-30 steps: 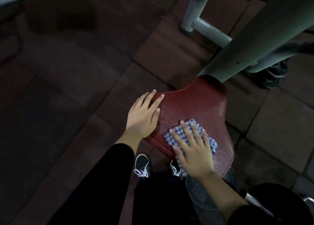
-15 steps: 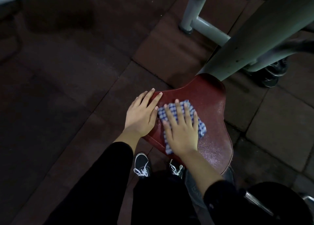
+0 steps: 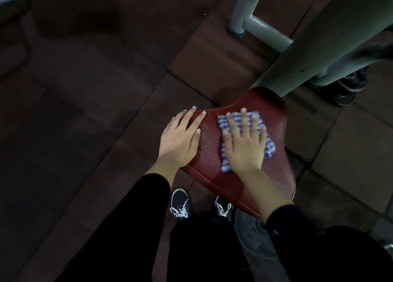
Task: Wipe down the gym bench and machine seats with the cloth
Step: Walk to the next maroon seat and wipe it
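A dark red machine seat (image 3: 276,120) with a wet, speckled surface stands in front of me. My right hand (image 3: 244,145) lies flat with spread fingers on a blue-and-white checked cloth (image 3: 268,143), pressing it onto the upper middle of the seat. My left hand (image 3: 180,139) rests flat on the seat's left edge, fingers straight, a short gap from the cloth.
A thick grey post (image 3: 331,36) rises from behind the seat, with grey frame tubes (image 3: 265,32) beyond. A weight plate (image 3: 253,237) lies below the seat's near end by my shoes (image 3: 180,205). Dark rubber floor tiles (image 3: 95,111) spread to the left.
My right hand has slid the cloth from the seat's near right part to the left beside my left hand, then up toward the far middle. My left hand stayed in place.
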{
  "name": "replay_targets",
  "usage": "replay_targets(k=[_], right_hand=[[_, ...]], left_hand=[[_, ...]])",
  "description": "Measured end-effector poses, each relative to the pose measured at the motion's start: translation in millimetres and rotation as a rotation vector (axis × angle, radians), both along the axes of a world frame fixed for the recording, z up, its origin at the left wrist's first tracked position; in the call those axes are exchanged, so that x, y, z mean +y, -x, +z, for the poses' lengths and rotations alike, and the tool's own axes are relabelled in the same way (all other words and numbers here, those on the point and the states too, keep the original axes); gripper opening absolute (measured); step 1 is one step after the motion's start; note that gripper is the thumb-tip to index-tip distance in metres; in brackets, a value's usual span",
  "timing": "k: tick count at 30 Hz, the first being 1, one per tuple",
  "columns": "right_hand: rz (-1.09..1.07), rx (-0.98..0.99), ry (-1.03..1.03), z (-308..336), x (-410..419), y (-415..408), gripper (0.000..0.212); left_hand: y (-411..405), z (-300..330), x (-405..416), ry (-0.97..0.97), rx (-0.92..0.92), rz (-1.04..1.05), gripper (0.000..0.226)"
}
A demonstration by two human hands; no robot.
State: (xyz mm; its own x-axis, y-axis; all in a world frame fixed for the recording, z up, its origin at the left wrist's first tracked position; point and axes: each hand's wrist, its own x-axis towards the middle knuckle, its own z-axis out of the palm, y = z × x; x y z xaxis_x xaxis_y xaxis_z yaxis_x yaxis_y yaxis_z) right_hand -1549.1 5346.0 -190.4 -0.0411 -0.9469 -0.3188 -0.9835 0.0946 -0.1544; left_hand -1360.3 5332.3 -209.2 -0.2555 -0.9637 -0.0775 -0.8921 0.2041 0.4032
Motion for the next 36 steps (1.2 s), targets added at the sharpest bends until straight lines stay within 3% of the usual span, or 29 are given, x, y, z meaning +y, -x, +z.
replay_targets(k=[6,9,14,18,22,27,36], right_hand=[[0.296,0.004,0.061,-3.0,78.6,11.4,0.052],[0.252,0.019,0.072,-3.4,75.4,46.4,0.052],[-0.051,-0.003,0.077,-2.0,8.4,27.8,0.057],[0.202,-0.041,0.051,-1.8,-1.6,-18.5,0.057],[0.362,-0.05,0.104,-7.9,19.5,-0.5,0.054],[0.335,-0.073,0.113,-8.0,2.4,29.5,0.053],[0.264,-0.011,0.047,-10.0,-58.1,-14.6,0.06]], left_hand=[[0.4,2.3,-0.1,-0.001,0.009,0.0,0.047],[0.5,2.2,0.0,-0.009,0.013,0.007,0.047],[1.1,0.3,0.8,-0.002,0.013,0.016,0.046],[2.3,0.3,1.1,-0.018,0.004,0.032,0.049],[1.9,-1.2,11.4,-0.027,0.121,0.19,0.052],[-3.2,0.7,34.8,-0.171,0.323,0.447,0.058],[-0.9,2.1,47.9,-0.203,0.532,0.506,0.055]])
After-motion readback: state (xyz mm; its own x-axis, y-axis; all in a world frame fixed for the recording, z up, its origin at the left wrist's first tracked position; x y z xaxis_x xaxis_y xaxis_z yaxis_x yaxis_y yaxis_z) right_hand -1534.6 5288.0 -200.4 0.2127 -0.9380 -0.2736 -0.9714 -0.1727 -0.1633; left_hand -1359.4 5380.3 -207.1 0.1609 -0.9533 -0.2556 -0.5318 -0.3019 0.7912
